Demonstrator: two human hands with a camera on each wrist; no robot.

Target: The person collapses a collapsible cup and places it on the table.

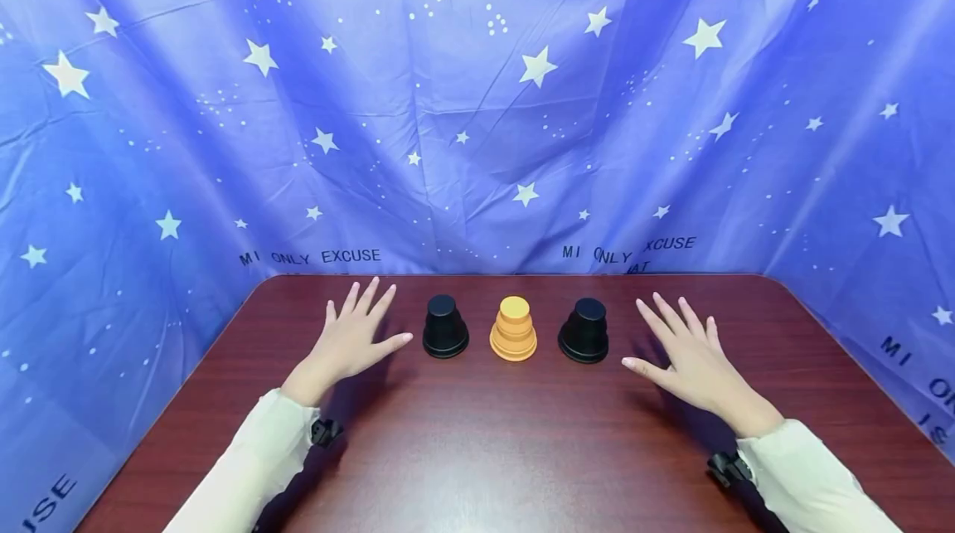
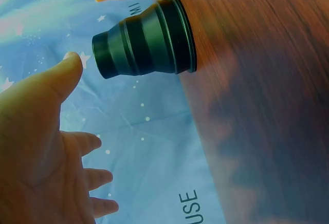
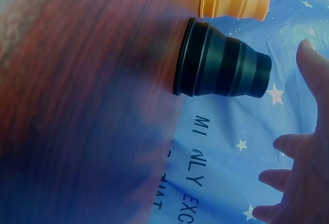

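Note:
Three stepped, collapsible-looking cups stand upside down in a row: a left black cup (image 1: 445, 327), a yellow-orange cup (image 1: 513, 330) in the middle and a right black cup (image 1: 584, 331). To the left of the row my left hand (image 1: 352, 340) hovers with fingers spread, its thumb pointing at the left black cup (image 2: 144, 39). My right hand (image 1: 690, 359) is held spread on the other side, thumb toward the right black cup (image 3: 223, 59). Neither hand touches a cup. The ribbed sides and wide bottom rims show in both wrist views.
The cups stand on a dark red wood-grain table (image 1: 477, 433) toward its far edge. Behind and beside it hangs a blue curtain (image 1: 462, 102) with white stars and black lettering. Black straps with small devices sit at both wrists below white sleeves (image 1: 257, 450).

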